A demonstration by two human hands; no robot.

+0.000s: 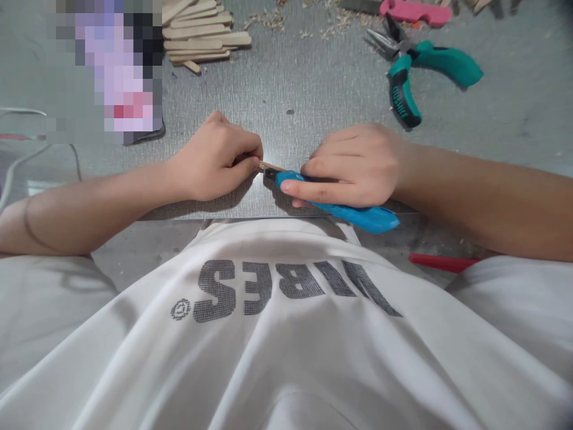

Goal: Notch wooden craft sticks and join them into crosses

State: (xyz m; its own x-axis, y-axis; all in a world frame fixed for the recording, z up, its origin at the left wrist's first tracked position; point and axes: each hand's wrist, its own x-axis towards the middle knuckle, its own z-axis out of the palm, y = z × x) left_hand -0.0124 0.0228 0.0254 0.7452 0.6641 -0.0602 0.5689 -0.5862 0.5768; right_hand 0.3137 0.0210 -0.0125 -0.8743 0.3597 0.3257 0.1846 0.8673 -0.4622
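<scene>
Near the front edge of the grey table, my left hand [224,156] is closed, pinching one end of a thin wooden stick [272,166]. My right hand [353,164] is wrapped round a blue utility knife [367,216], its index finger stretched along the handle. The knife's dark tip lies against the stick, just right of my left fingertips. The blade itself is too small to make out. The stick's right part runs towards my right hand's curled fingers, where its end is hidden.
A pile of wooden sticks [201,36] lies at the back, with wood shavings [268,22] beside it. Teal-handled pliers [405,71] and a pink-handled tool [416,12] lie at the back right. A blurred-out phone-like object [120,77] and white cables [27,152] are at the left.
</scene>
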